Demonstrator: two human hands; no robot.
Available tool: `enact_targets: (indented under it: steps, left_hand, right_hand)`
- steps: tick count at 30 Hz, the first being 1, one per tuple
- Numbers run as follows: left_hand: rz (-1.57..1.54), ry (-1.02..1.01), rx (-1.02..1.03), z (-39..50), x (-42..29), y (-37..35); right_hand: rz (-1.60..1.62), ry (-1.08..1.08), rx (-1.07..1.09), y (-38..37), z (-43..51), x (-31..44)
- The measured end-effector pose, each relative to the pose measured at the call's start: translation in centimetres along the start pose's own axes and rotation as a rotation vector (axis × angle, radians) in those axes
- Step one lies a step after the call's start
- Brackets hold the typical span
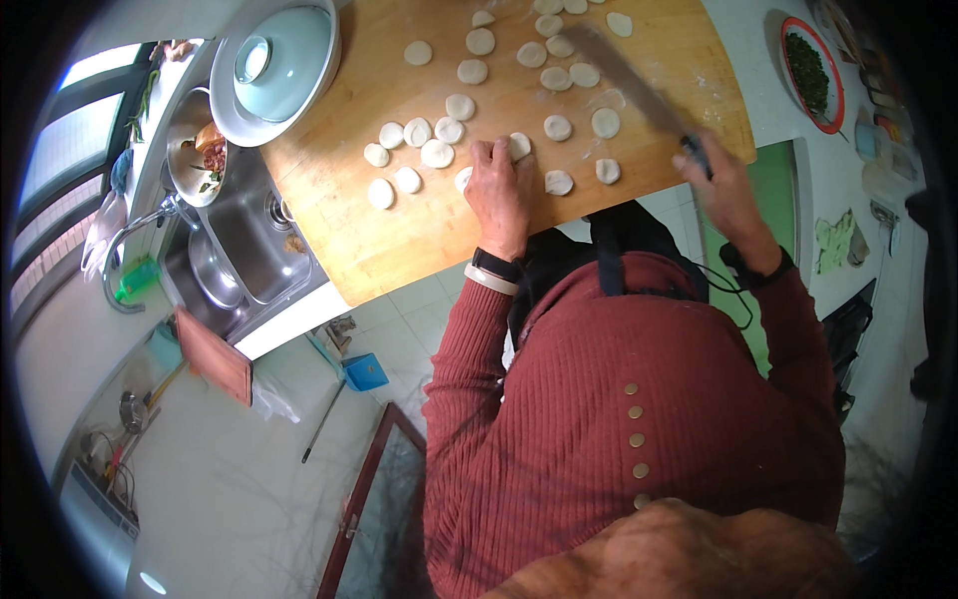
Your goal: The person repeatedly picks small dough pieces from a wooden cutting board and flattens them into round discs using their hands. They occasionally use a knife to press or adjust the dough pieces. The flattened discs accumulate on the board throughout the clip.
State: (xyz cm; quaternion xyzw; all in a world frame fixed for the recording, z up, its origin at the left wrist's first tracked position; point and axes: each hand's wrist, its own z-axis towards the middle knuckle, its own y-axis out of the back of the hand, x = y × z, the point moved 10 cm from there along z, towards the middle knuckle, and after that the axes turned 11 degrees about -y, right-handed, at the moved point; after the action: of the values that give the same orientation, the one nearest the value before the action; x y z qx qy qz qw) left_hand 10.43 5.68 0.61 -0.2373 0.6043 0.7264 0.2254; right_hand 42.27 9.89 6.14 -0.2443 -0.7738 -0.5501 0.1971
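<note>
Several small, flattened dough rounds (437, 153) lie scattered over a floured wooden board (359, 247). My left hand (500, 198) rests on the board near its front edge, fingers bent downward. One dough round (519, 145) shows at its fingertips and another (464, 178) peeks out at its left side. What is under the palm is hidden. On the right, my right hand (720, 176) grips the dark handle of a long, broad-bladed kitchen knife (629, 78). The blade is blurred and points up and left over the board, near more dough rounds (584, 75).
A white basin (224, 112) holding a pale green lidded bowl (288, 64) sits at the board's far left corner. Beyond it are a steel sink (262, 247) and faucet (123, 239). A red-rimmed dish (838, 82) of chopped greens (807, 75) stands on the right counter.
</note>
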Motion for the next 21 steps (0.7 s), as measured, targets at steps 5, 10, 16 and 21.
enact_targets:
  steps: [5,10,16,21]
  left_hand:
    - [-0.023,0.022,-0.026,-0.3,0.5,-0.2]
    - [-0.012,0.016,-0.055,-0.4,0.5,-0.1]
    - [0.005,-0.008,-0.077,-0.3,0.3,0.0]
    - [0.022,-0.032,-0.099,-0.3,0.1,0.1]
  right_hand:
    - [-0.034,0.168,0.195,-3.7,-2.8,4.3]
    - [-0.122,0.294,0.204,-4.8,-3.7,5.8]
    - [-0.195,0.333,0.205,-5.1,-3.9,6.3]
    - [-0.218,0.341,0.175,-4.8,-4.0,6.6]
